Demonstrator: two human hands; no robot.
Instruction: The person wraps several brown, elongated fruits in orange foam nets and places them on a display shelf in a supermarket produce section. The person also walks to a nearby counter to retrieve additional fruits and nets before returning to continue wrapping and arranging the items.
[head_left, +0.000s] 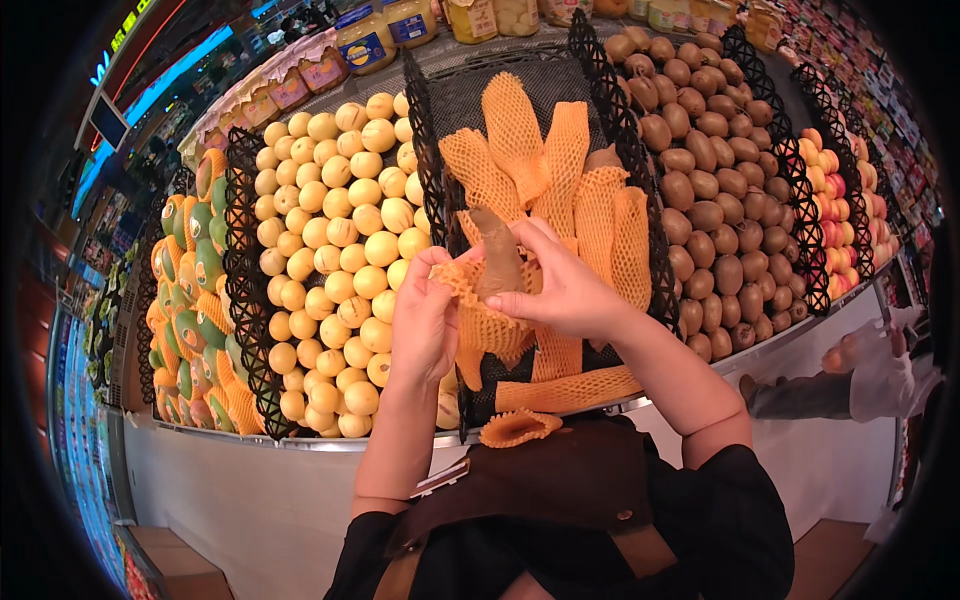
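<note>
Between my hands, above the middle section of a fruit stand, is a brown, root-like tuber (498, 259). Its lower end sits in an orange foam net sleeve (484, 324). My left hand (430, 315) pinches the gathered rim of that sleeve. The fingers and thumb of my right hand (555, 281) are closed around the tuber's right side. Behind and beside them lie several other pieces in orange foam nets (514, 135), some with a brown end showing. One more net sleeve (566, 390) lies along the front edge, and a short open one (520, 428) is close to my apron.
Black lattice dividers (429, 150) flank the section. Pale yellow melons (349, 262) are piled left, netted mangoes (202, 247) farther left, kiwifruit (705, 184) right, then peaches (831, 217). Jars (364, 41) line the back. A person (862, 375) is at the far right.
</note>
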